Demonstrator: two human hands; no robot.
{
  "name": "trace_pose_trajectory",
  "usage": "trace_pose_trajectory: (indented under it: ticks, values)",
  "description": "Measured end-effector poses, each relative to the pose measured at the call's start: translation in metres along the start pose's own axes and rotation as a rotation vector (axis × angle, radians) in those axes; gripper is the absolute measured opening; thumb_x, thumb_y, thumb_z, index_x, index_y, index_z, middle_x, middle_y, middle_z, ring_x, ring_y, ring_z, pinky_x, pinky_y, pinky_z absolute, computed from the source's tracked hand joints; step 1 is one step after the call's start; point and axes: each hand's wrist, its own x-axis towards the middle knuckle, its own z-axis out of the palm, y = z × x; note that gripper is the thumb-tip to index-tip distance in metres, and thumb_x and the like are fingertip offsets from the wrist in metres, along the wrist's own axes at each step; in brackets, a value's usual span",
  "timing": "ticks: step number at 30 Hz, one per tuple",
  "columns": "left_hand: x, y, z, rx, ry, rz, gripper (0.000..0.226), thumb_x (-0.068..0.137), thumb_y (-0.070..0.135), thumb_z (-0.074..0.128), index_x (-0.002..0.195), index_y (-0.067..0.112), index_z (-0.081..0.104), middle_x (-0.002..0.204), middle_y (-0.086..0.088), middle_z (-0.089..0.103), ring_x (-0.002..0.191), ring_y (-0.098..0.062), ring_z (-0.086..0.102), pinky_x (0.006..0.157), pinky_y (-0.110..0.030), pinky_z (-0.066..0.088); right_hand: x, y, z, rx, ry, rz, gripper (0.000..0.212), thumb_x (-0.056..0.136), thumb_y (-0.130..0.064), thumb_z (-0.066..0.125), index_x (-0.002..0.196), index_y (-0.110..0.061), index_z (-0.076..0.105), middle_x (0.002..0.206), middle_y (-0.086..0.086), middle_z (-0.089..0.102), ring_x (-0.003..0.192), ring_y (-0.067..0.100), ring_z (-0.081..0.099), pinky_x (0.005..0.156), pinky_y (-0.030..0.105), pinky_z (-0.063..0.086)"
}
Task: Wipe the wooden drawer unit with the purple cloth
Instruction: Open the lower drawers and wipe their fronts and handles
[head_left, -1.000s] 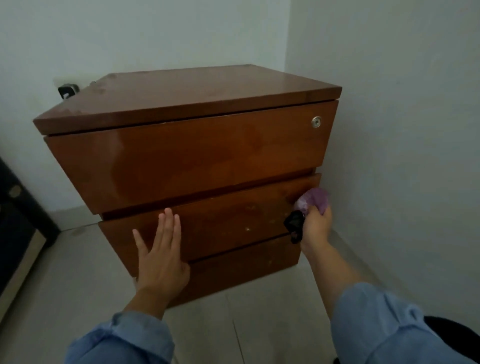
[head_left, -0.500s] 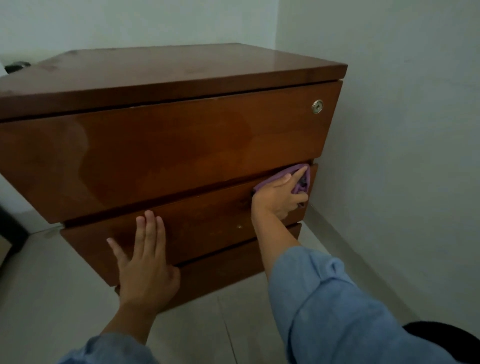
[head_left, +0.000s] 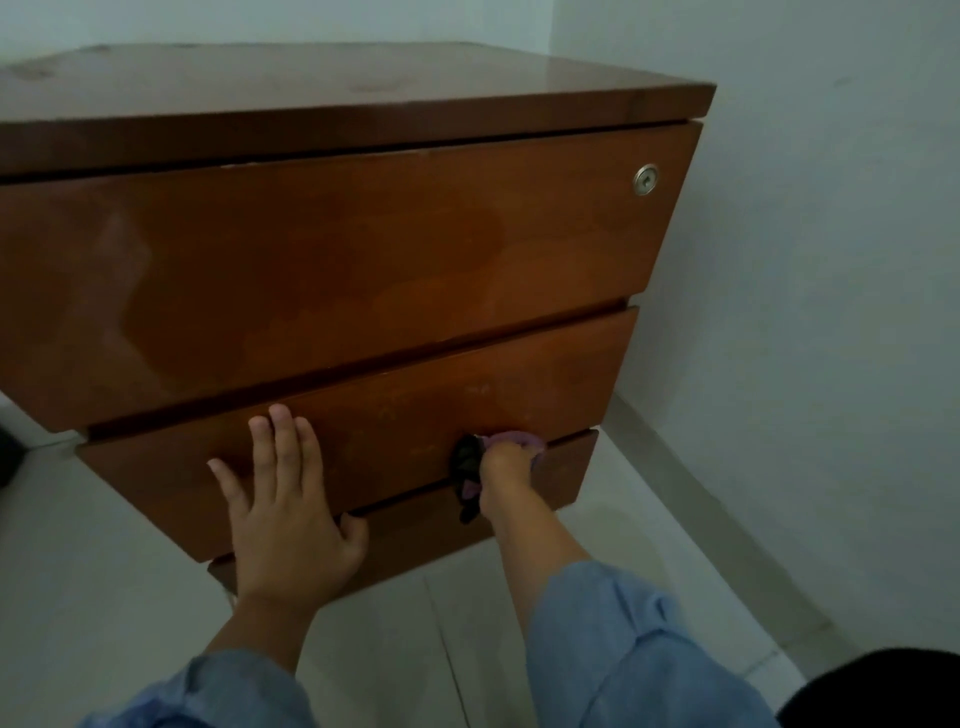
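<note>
Purple cloth (head_left: 511, 440) at the wooden drawer unit's (head_left: 332, 270) middle drawer
Right hand (head_left: 503, 470) clenches it; left hand (head_left: 288, 512) splayed flat

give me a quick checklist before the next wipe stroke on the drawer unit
1. Purple cloth gripped in right hand: ok.
2. Cloth touching wood, at the middle drawer's lower edge: ok.
3. Left hand flat on the middle drawer front, bracing: ok.
4. All three drawers shut: ok.
5. Top drawer free of smears: not ok, cloudy marks show.
6. Black item beside the cloth: cannot tell what it is.
</note>
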Motion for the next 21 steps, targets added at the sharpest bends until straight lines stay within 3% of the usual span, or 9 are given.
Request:
trace_pose_trajectory:
  ticks: [2, 3, 6, 8, 11, 16, 21]
  values:
    - [-0.002, -0.001, -0.002, 0.014, 0.003, 0.007, 0.095, 0.068, 0.043, 0.041, 0.147, -0.004, 0.020, 0.160, -0.020, 0.007, 0.148, -0.028, -0.009, 0.112, -0.059, -0.012, -0.021, 0.011, -0.001, 0.031, 0.117, -0.053, 0.039, 0.101, -0.025, 0.025, 0.140, -0.029, 0.030, 0.134, 0.014, 0.051, 0.071, 0.022, 0.054, 0.060, 0.034, 0.046]
    - [-0.002, -0.004, -0.003, 0.023, 0.006, 0.019, 0.092, 0.069, 0.040, 0.041, 0.148, -0.003, 0.020, 0.160, -0.018, 0.008, 0.148, -0.027, -0.008, 0.111, -0.061, -0.013, -0.028, 0.010, -0.001, 0.079, 0.145, -0.067, 0.038, 0.101, -0.028, 0.022, 0.138, -0.035, 0.030, 0.135, 0.014, 0.050, 0.082, 0.028, 0.059, 0.067, 0.036, 0.048]
    - [-0.002, -0.017, -0.002, 0.075, 0.014, 0.078, 0.092, 0.069, 0.035, 0.048, 0.149, 0.001, 0.017, 0.160, -0.013, 0.008, 0.149, -0.025, -0.007, 0.109, -0.065, -0.011, -0.053, -0.013, 0.018, 0.012, 0.122, -0.270, 0.048, 0.103, -0.031, 0.020, 0.150, -0.037, 0.009, 0.148, 0.014, 0.026, 0.114, 0.035, 0.053, 0.080, 0.034, 0.039]
    - [-0.003, -0.022, -0.001, 0.080, 0.024, 0.099, 0.092, 0.069, 0.033, 0.049, 0.149, 0.002, 0.015, 0.160, -0.011, 0.007, 0.149, -0.025, -0.007, 0.109, -0.067, -0.009, -0.069, -0.029, 0.034, -0.112, 0.093, -0.351, 0.050, 0.103, -0.032, 0.019, 0.150, -0.040, 0.002, 0.152, 0.013, 0.013, 0.112, 0.035, 0.050, 0.085, 0.038, 0.040]
    - [-0.003, -0.021, 0.000, 0.073, 0.058, 0.103, 0.093, 0.070, 0.033, 0.048, 0.149, 0.004, 0.011, 0.160, -0.011, 0.007, 0.149, -0.024, -0.009, 0.109, -0.067, -0.008, -0.069, -0.047, 0.058, -0.123, 0.197, -0.262, 0.053, 0.102, -0.028, 0.020, 0.149, -0.041, 0.000, 0.151, 0.012, 0.013, 0.122, 0.036, 0.041, 0.101, 0.042, 0.034]
    - [0.002, -0.024, 0.007, 0.077, 0.078, 0.122, 0.092, 0.071, 0.032, 0.049, 0.149, 0.003, 0.010, 0.159, -0.011, 0.006, 0.148, -0.024, -0.013, 0.109, -0.065, -0.012, -0.052, -0.032, 0.063, -0.159, 0.398, -0.358, 0.052, 0.101, -0.027, 0.022, 0.148, -0.044, 0.009, 0.145, 0.010, 0.022, 0.112, 0.035, 0.046, 0.086, 0.035, 0.035]
    - [0.003, -0.022, 0.012, 0.042, 0.111, 0.106, 0.084, 0.073, 0.033, 0.040, 0.147, 0.001, 0.015, 0.158, -0.012, 0.012, 0.148, -0.022, -0.014, 0.110, -0.063, -0.013, -0.004, -0.019, 0.033, -0.190, 0.368, -0.245, 0.051, 0.102, -0.025, 0.018, 0.149, -0.040, 0.004, 0.156, 0.009, 0.009, 0.134, 0.036, 0.029, 0.107, 0.043, 0.028]
